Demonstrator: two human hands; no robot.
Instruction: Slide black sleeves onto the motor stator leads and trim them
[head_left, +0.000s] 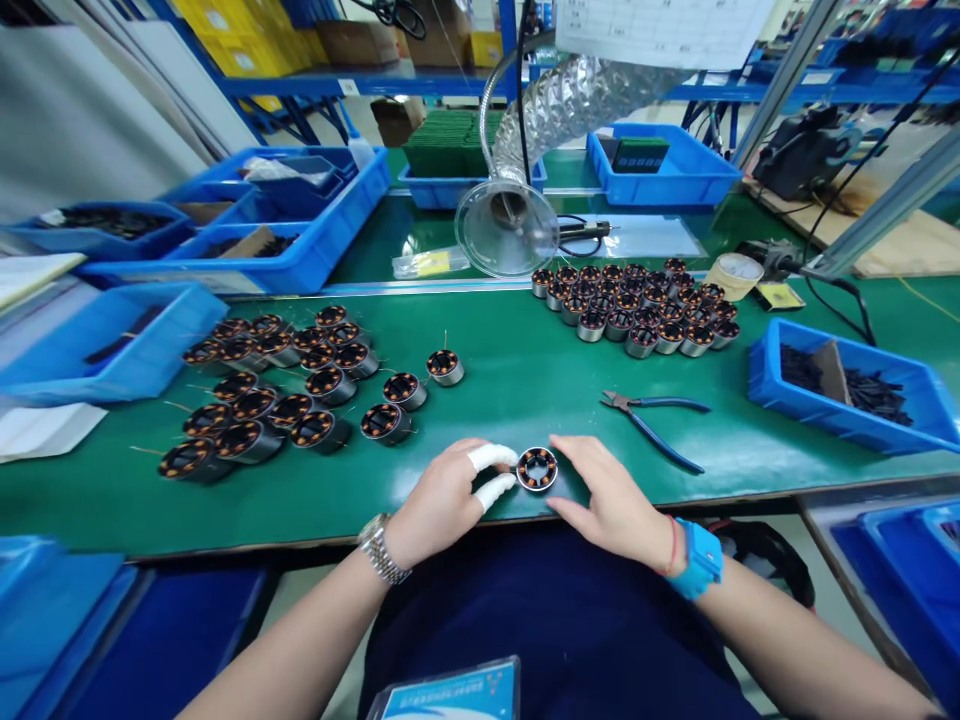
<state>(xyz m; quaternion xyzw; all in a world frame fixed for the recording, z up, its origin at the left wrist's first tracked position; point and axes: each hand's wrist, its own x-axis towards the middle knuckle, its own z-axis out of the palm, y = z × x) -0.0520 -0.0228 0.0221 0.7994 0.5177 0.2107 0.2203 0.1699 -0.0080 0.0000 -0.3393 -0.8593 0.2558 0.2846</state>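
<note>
A single motor stator, a metal ring with copper coils and a black inside, rests on the green bench top near its front edge. On its left is my left hand, with white covers on thumb and forefinger; their tips are apart and at the ring's rim, perhaps touching it. My right hand curves around the right side, fingers spread, with a gap to the ring. Blue-handled cutters lie open to the right of that hand. Several stators with loose wire ends stand to the left.
A close group of stators stands at the back right. Beside it are a tape roll and a blue bin of black parts. A fume funnel hangs at the back centre. Blue trays line the left.
</note>
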